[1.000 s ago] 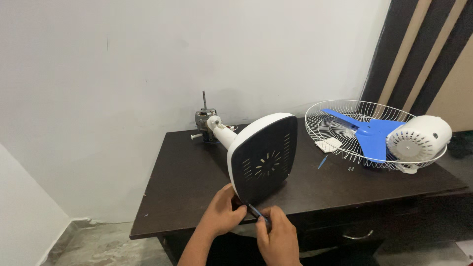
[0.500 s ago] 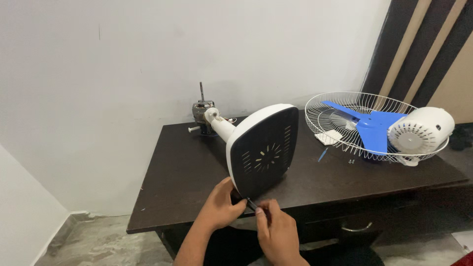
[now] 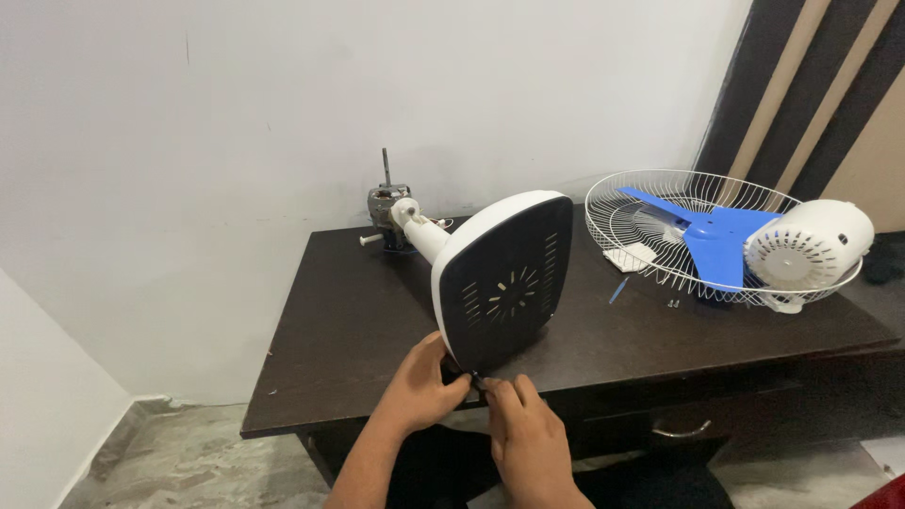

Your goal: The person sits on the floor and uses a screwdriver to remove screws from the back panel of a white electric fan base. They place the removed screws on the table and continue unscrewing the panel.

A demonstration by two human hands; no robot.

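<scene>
Already the fan is well taken apart: the wire guard (image 3: 693,236) rests at the desk's (image 3: 349,330) right end with the blue blade (image 3: 712,247) and the white rear motor cover (image 3: 811,247) lying in it, two small screws (image 3: 671,303) and a thin blue piece (image 3: 617,289) sit on the desk just in front of it, and the bare motor (image 3: 385,205) stands at the back edge on the end of the white stem (image 3: 426,238). Judging from this, what is left is the fan base (image 3: 504,278), tipped on its side near the front edge with its dark vented underside facing the camera. The left hand (image 3: 424,386) curls around the base's lower corner, gripping it. The right hand (image 3: 528,435), just off the front edge, is closed around a slim dark tool (image 3: 478,381), probably a screwdriver, whose tip meets that same lower corner beside the left fingertips.
</scene>
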